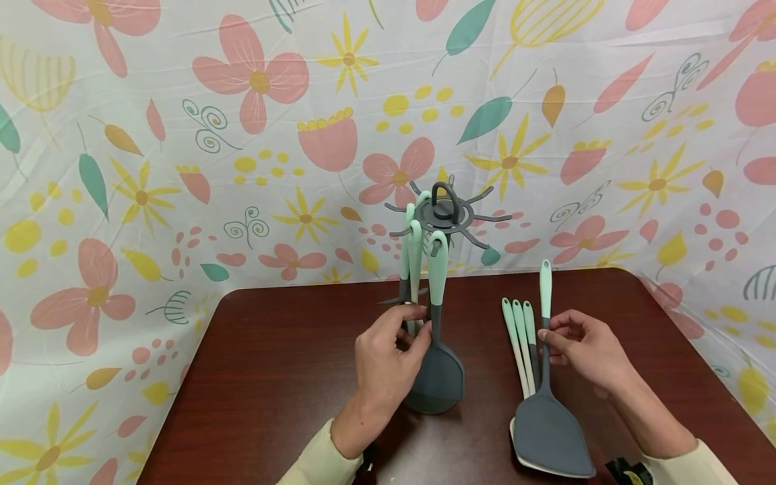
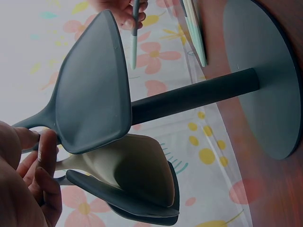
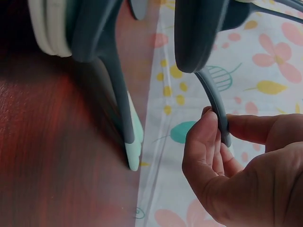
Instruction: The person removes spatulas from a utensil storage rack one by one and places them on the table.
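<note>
My left hand [image 1: 391,353] pinches the grey neck of a mint-handled turner [image 2: 94,85] that hangs from a grey utensil stand [image 1: 445,212]. Behind it, other mint-handled utensils hang on the stand; the left wrist view shows a cream-coloured head [image 2: 137,165] and dark grey ones among them. My right hand [image 1: 591,350] pinches the grey neck of another turner [image 1: 552,434] between thumb and fingers. Its mint handle points away from me and its wide grey blade faces up. The right wrist view shows the same neck [image 3: 215,99] in the fingers.
Several utensils lie together on the dark red-brown table [image 1: 291,377], their mint handles [image 1: 518,320] just left of the right hand's turner. The stand has bare curved hooks on its right side, and a round dark base [image 2: 265,85]. A flowered cloth [image 1: 182,168] hangs behind.
</note>
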Demonstrator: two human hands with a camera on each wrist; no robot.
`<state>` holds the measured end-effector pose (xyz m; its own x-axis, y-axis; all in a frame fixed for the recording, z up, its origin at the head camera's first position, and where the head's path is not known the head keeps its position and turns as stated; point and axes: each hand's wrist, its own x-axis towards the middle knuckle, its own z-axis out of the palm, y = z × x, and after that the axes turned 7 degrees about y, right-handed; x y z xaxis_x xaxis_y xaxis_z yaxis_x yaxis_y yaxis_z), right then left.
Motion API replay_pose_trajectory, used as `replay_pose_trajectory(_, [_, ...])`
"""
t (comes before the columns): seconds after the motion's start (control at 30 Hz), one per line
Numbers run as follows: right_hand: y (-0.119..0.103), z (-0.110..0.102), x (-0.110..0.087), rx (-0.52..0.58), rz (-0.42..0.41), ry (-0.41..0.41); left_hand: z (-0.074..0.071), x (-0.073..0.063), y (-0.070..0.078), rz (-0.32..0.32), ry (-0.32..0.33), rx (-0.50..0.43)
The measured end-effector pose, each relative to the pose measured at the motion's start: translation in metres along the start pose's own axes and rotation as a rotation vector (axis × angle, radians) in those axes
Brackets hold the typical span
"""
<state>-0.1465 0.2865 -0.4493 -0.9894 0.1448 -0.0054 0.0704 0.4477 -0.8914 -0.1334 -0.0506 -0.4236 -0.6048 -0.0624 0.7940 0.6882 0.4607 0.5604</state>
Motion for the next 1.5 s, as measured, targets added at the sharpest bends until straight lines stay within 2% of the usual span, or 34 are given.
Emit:
replay_pose_trajectory(0.8, [0.021, -0.002, 0.006, 0.003, 0.116, -0.068, 0.001, 0.002, 0.002, -0.031, -0.026, 0.001])
replay_pose_trajectory(1.03, [0.027, -0.002, 0.008, -0.005, 0.139, -0.089, 0.000, 0.002, 0.000, -0.003, -0.008, 0.005])
replay_pose_trajectory(1.5, [0.036, 0.000, 0.010, -0.037, 0.185, -0.104, -0.001, 0.001, 0.002, -0.005, -0.007, 0.003])
